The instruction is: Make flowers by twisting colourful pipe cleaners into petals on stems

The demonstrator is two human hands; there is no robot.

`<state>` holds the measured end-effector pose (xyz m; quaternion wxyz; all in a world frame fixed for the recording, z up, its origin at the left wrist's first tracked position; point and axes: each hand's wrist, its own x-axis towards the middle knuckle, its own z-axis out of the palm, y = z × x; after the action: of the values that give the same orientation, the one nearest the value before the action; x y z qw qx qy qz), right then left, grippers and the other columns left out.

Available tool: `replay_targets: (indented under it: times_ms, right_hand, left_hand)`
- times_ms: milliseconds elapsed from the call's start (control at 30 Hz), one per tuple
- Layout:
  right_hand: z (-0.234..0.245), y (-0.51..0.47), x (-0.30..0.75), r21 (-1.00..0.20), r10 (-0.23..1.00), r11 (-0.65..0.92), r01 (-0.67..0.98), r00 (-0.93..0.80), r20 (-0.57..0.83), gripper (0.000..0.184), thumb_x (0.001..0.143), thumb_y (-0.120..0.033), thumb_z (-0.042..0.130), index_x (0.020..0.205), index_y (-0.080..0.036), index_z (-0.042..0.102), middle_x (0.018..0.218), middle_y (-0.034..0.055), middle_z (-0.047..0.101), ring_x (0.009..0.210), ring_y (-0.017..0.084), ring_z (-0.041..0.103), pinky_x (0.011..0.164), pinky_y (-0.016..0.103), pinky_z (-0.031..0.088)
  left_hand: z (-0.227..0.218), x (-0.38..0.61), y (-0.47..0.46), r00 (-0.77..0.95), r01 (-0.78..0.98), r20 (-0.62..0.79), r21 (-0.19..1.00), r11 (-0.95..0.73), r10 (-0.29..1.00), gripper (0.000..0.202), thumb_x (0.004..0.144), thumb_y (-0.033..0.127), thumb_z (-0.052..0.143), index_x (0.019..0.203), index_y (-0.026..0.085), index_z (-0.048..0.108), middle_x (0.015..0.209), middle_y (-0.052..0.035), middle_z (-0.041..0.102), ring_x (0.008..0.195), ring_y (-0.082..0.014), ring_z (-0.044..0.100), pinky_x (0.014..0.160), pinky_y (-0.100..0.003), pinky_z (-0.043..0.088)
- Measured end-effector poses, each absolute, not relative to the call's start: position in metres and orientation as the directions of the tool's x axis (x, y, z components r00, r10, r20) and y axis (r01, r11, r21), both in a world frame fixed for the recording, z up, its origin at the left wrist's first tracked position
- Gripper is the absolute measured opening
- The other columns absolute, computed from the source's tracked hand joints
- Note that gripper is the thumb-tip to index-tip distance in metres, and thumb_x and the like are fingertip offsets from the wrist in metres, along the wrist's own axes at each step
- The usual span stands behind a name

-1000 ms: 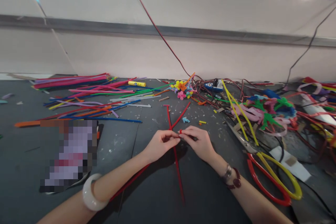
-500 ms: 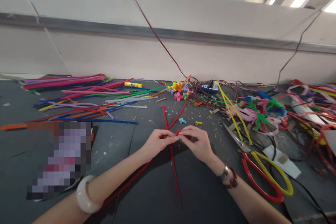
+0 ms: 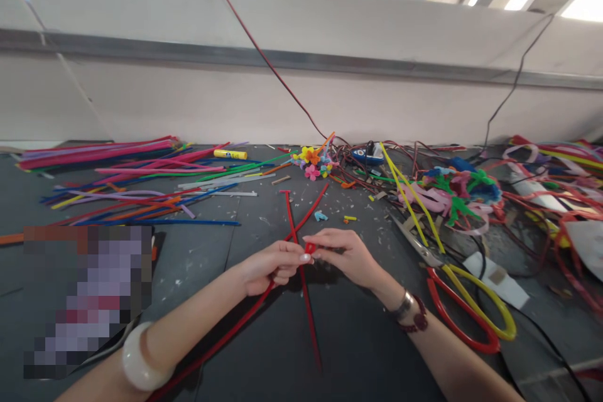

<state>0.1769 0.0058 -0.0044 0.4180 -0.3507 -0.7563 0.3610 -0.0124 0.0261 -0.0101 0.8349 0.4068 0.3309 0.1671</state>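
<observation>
My left hand (image 3: 271, 267) is closed, its thumb and fingers pinching a small bent red pipe cleaner (image 3: 309, 248) in front of me. From the other side my right hand (image 3: 346, 254) grips the same piece with its fingertips, and a small loop shows between them. Beneath my hands a straight red pipe cleaner (image 3: 308, 311) lies on the dark table. A second long red pipe cleaner (image 3: 235, 330) crosses it and runs under my left hand to the lower left. Whether the held piece joins either one is hidden by my fingers.
Scissors (image 3: 431, 257) with red and yellow handles lie at the right, beside a white paper scrap (image 3: 499, 282). Pipe cleaner bundles (image 3: 108, 154), a yellow glue stick (image 3: 230, 154) and small pipe cleaner flowers (image 3: 311, 160) lie toward the wall. Tangled cables and ribbons (image 3: 532, 191) fill the right side.
My hands have come slightly lower, and the red piece between them now shows as a small loop. My left fingers are more curled. The whole view has shifted slightly.
</observation>
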Motion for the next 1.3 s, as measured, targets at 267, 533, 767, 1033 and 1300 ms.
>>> replay_targets:
  times_ms: [267, 533, 767, 1033, 1300]
  right_hand:
    - [-0.003, 0.004, 0.175, -0.883, 0.837, 0.436, 0.175, -0.439, 0.326, 0.014, 0.076, -0.021, 0.062, 0.087, -0.020, 0.070, 0.074, 0.0027, 0.065, 0.067, 0.011, 0.058, 0.061, 0.021, 0.043]
    - [0.001, 0.003, 0.179, -0.921, 0.802, 0.380, 0.090, -0.528, 0.279, 0.020, 0.068, -0.023, 0.069, 0.088, -0.022, 0.070, 0.074, 0.0018, 0.064, 0.066, 0.011, 0.058, 0.062, 0.022, 0.045]
    - [0.002, 0.003, 0.175, -0.933, 0.847, 0.343, 0.112, -0.467, 0.255, 0.013, 0.070, -0.029, 0.067, 0.076, -0.018, 0.070, 0.070, 0.0017, 0.063, 0.064, 0.011, 0.057, 0.061, 0.023, 0.044]
    - [-0.013, 0.004, 0.170, -0.988, 0.950, 0.083, 0.129, -0.309, 0.040, 0.020, 0.070, -0.034, 0.065, 0.069, -0.014, 0.060, 0.057, -0.0029, 0.054, 0.051, 0.007, 0.047, 0.047, 0.019, 0.037]
    - [-0.014, 0.009, 0.167, -0.998, 0.977, 0.004, 0.059, -0.215, -0.009, 0.022, 0.070, -0.036, 0.064, 0.070, -0.014, 0.059, 0.056, -0.0036, 0.054, 0.045, 0.006, 0.047, 0.045, 0.019, 0.040]
  left_hand:
    - [-0.008, -0.016, 0.025, 0.794, 0.066, -0.445, 0.740, 0.669, 0.414, 0.026, 0.062, 0.033, 0.072, 0.064, 0.012, 0.057, 0.039, 0.0116, 0.021, 0.037, -0.0026, 0.010, 0.035, -0.018, 0.005]
    - [-0.005, -0.012, 0.022, 0.784, 0.070, -0.442, 0.761, 0.645, 0.436, 0.026, 0.052, 0.026, 0.077, 0.056, 0.013, 0.055, 0.039, 0.0103, 0.030, 0.036, -0.0016, 0.013, 0.037, -0.020, 0.006]
    - [-0.004, -0.008, 0.021, 0.712, 0.058, -0.409, 0.845, 0.532, 0.572, 0.024, 0.051, 0.025, 0.078, 0.054, 0.013, 0.057, 0.040, 0.0088, 0.035, 0.037, -0.0019, 0.018, 0.038, -0.020, 0.009]
    - [-0.008, -0.003, 0.015, 0.444, 0.286, 0.017, 0.945, -0.160, 0.896, 0.022, 0.065, 0.030, 0.067, 0.051, 0.014, 0.061, 0.046, 0.0039, 0.044, 0.045, -0.0073, 0.032, 0.044, -0.020, 0.023]
    - [-0.003, -0.001, 0.013, 0.451, 0.279, 0.083, 0.933, -0.229, 0.889, 0.017, 0.074, 0.029, 0.059, 0.073, 0.016, 0.070, 0.055, 0.0005, 0.059, 0.049, -0.0102, 0.046, 0.049, -0.020, 0.034]
